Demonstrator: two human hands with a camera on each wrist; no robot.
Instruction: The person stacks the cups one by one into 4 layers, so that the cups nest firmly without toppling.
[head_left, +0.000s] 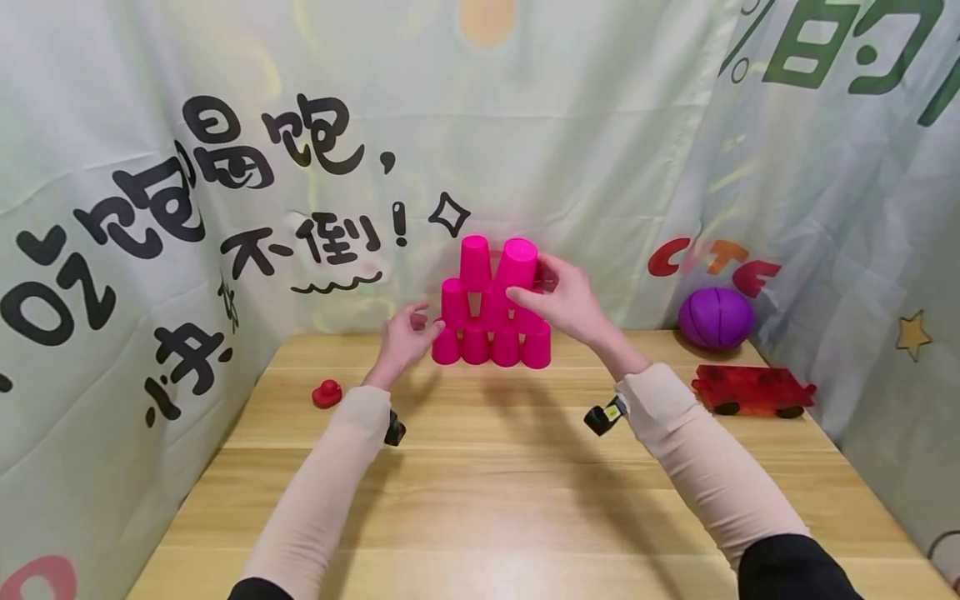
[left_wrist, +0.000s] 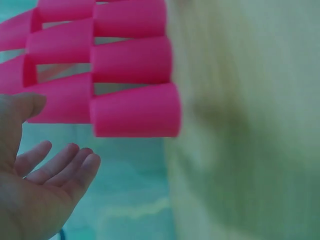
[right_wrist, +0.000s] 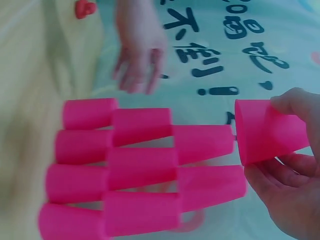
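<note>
A pyramid of upside-down pink cups [head_left: 475,346] stands toward the back of the table, with several cups in its bottom row, three above and two on top. My right hand [head_left: 566,298] grips one more pink cup [right_wrist: 270,131], its thumb on one side and fingers on the other. In the right wrist view that cup is just beyond the top row; whether it touches is unclear. My left hand [head_left: 406,337] is beside the pyramid's left side, fingers loosely bent and holding nothing. In the left wrist view its thumb overlaps a cup [left_wrist: 60,100]; contact cannot be told.
A small red toy duck [head_left: 327,393] sits on the table [head_left: 480,500] at the left. To the right are a purple ball [head_left: 716,318] and a red toy car [head_left: 752,389]. A printed curtain [head_left: 585,150] hangs behind the table and at its sides.
</note>
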